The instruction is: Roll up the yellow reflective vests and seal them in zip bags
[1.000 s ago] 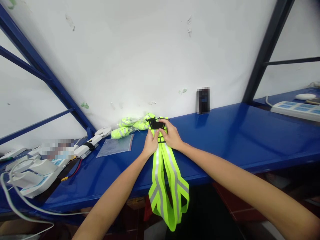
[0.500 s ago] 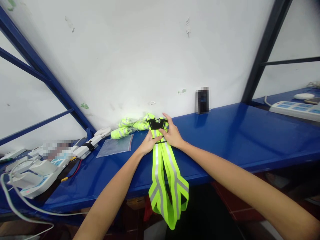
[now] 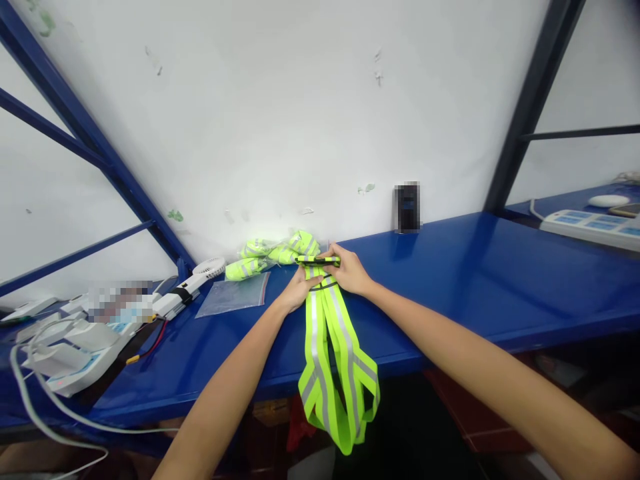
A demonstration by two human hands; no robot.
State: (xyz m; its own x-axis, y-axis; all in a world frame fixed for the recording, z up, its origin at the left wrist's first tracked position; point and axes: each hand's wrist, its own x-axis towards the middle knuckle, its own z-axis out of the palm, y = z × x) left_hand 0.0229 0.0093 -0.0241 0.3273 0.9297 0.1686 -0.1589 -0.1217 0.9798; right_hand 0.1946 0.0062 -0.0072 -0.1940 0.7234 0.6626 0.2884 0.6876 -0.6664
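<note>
Left hand and right hand pinch the neon-yellow, silver-striped fabric strap harness at its far end; looks light, limp, best gripped there.

A neon-yellow, silver-striped fabric strap harness is bunched and folded at its twelve o'clock end, its loops extended past the edge of a blue table toward six o'clock.

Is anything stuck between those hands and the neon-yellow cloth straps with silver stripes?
Nothing visible is: the bare left hand and bare right hand both grip the neon-yellow, silver-striped cloth straps. The flat, clear plastic bag lies off to the left.
</note>
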